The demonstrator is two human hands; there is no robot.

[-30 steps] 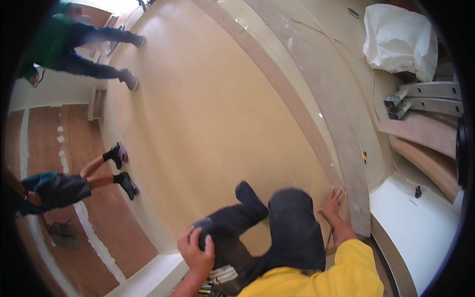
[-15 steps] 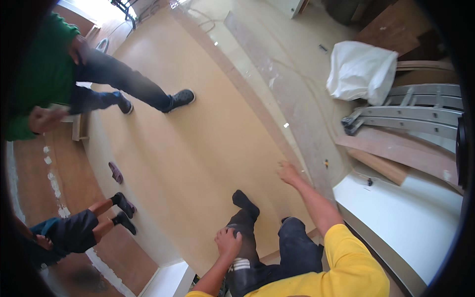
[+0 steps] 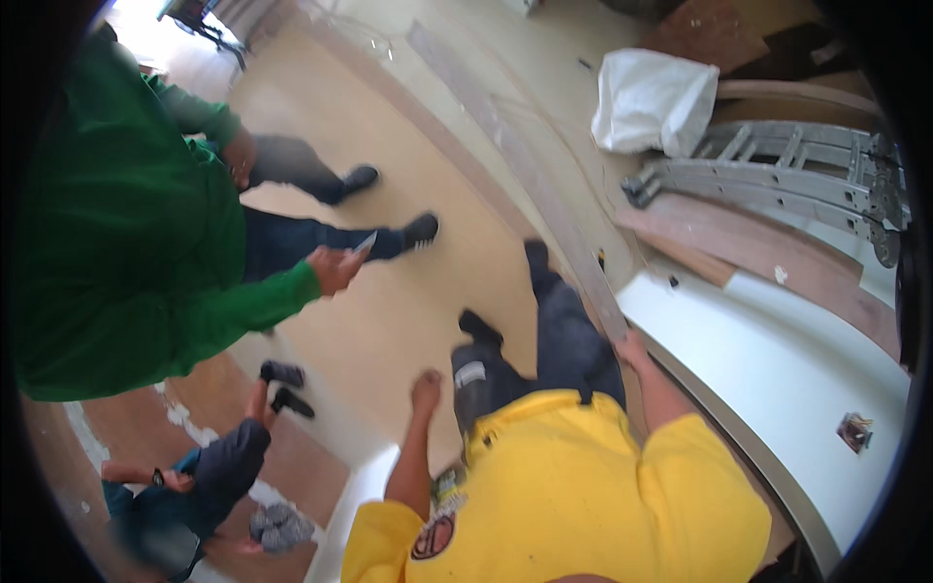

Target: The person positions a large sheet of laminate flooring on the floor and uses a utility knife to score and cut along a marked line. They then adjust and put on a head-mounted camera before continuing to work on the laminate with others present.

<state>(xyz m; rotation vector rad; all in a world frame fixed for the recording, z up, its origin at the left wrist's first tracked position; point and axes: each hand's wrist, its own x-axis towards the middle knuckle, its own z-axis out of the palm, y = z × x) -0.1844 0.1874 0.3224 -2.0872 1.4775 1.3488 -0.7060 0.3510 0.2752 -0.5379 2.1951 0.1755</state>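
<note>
I wear a yellow shirt and dark trousers and look down at a pale floor sheet. My left hand hangs by my left leg with its fingers curled and nothing in it. My right hand rests against the near end of a long pale plank, which runs away across the floor beside a white panel. Whether its fingers close around the plank is hidden. A person in a green top stands close on my left, holding a small flat object.
An aluminium ladder lies at the right over brown boards, with a white bag behind it. Another person sits on the floor at lower left, near a grey rag.
My view has risen and my legs have straightened. My left hand has come off my knee. The person in green has walked in close on my left.
</note>
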